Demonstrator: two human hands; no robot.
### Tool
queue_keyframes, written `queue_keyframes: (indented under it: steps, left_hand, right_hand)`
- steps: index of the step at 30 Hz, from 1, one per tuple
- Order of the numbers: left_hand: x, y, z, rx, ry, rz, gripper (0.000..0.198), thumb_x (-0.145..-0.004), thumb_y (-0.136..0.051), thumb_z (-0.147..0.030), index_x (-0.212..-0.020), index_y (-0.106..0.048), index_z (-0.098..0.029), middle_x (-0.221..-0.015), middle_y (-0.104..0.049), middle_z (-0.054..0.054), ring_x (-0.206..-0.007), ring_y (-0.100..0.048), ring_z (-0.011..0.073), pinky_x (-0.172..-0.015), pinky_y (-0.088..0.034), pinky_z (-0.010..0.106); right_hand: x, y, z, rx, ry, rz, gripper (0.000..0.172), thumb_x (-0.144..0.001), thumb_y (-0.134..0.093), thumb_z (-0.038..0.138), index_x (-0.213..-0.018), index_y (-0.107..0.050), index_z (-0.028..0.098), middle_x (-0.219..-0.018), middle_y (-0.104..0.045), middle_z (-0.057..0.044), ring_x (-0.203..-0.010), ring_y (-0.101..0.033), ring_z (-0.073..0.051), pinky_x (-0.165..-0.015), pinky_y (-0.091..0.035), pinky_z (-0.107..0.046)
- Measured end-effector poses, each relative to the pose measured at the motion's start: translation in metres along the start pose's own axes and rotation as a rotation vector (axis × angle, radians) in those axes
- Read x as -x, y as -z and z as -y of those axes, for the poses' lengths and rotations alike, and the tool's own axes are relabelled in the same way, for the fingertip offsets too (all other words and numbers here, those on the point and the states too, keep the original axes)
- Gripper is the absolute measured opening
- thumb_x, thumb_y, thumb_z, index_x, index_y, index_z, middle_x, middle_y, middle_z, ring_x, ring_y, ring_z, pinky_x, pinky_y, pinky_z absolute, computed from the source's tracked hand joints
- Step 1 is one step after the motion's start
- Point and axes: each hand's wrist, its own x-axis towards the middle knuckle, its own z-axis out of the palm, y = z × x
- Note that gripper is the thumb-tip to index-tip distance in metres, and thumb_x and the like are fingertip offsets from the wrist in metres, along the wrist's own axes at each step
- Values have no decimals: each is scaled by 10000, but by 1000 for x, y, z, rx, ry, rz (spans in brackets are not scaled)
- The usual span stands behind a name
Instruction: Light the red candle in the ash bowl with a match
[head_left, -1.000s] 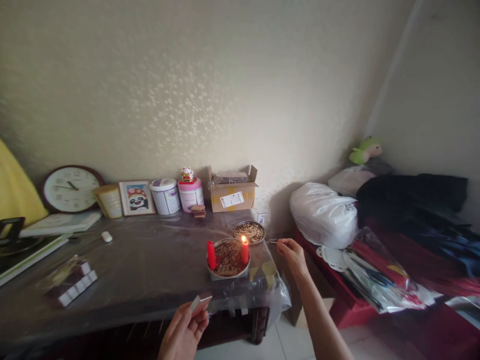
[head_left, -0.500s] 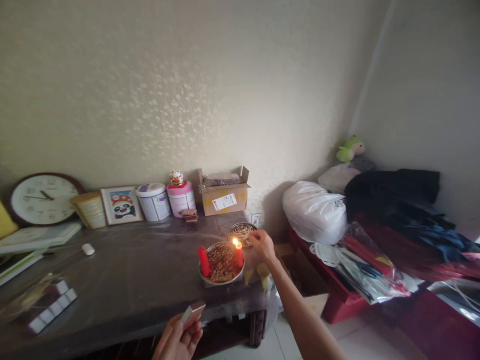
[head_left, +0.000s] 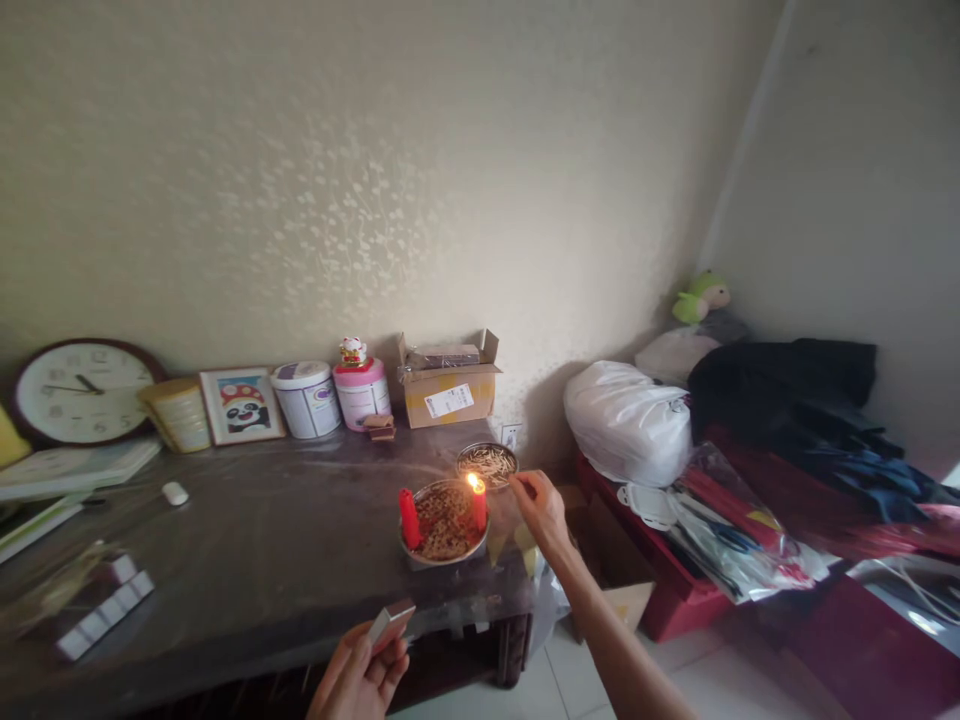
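My left hand (head_left: 361, 680) is at the bottom edge, fingers closed round a small matchbox (head_left: 390, 625). My right hand (head_left: 541, 508) reaches out to the table's right end, fingers pinched on a thin matchstick just right of the lit red candle (head_left: 478, 504). That candle and an unlit red candle (head_left: 409, 519) stand in a round metal dish (head_left: 444, 525) of brownish bits. A smaller metal dish (head_left: 487, 465) filled with matchsticks sits behind it, close to my right fingertips.
The dark, plastic-covered table (head_left: 262, 560) carries a clock (head_left: 73, 392), a framed panda picture (head_left: 241, 405), tins, a cardboard box (head_left: 448, 388) and small boxes (head_left: 101, 610) at the left. To the right lie a white bag (head_left: 628, 422), dark clothes and red packages.
My right hand went from the table's right edge in to the smaller dish, then drew back slightly with a matchstick pinched. The view shifted right. My left hand kept the matchbox.
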Motion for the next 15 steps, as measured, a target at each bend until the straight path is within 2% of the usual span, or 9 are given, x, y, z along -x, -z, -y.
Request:
queue_keyframes:
  steps: [2,4,7,10,12,15]
  left_hand:
    - [3,-3,1,-20,-15,4,315,-490,-853,-405,-728,-760,-221,-856,-792,60,-715,-679,170,-681,-563,260]
    - [5,-2,3,-56,-34,-1,305,-508,-846,-404,-736,-753,-224,-845,-791,59,-724,-679,168,-683,-557,255]
    - [5,3,6,-147,-39,-2,297,-524,-842,-390,-748,-742,-223,-782,-785,45,-716,-680,169,-682,-555,258]
    - [6,3,11,-254,-64,4,298,-518,-850,-353,-751,-731,-210,-770,-775,30,-716,-683,178,-671,-558,264]
    - [10,-2,16,-310,-101,10,323,-511,-851,-356,-767,-722,-205,-829,-773,37,-778,-692,216,-691,-569,296]
    - [20,-15,24,-390,-177,-14,381,-520,-830,-417,-814,-703,-209,-899,-766,68,-888,-688,313,-743,-581,407]
  right_hand:
    - [27,15,15,-39,4,12,304,-894,-465,403,-777,-643,186,-713,-603,-14,-657,-547,-148,-609,-410,-245]
    - [57,23,31,-77,22,53,371,-917,-430,434,-696,-602,191,-613,-540,14,-580,-499,-125,-542,-374,-227]
    - [100,19,49,-160,180,209,384,-922,-440,409,-634,-559,183,-605,-518,19,-575,-489,-109,-554,-363,-223]
    - [129,5,53,-216,264,373,249,-908,-476,396,-864,-617,196,-734,-585,1,-633,-546,-116,-598,-405,-222]
    - [139,-5,51,-216,261,432,263,-880,-517,423,-1019,-592,212,-811,-609,-8,-656,-565,-123,-618,-429,-227]
    - [146,-14,45,-199,263,465,298,-826,-574,446,-1019,-575,219,-827,-601,-3,-642,-559,-123,-615,-448,-229]
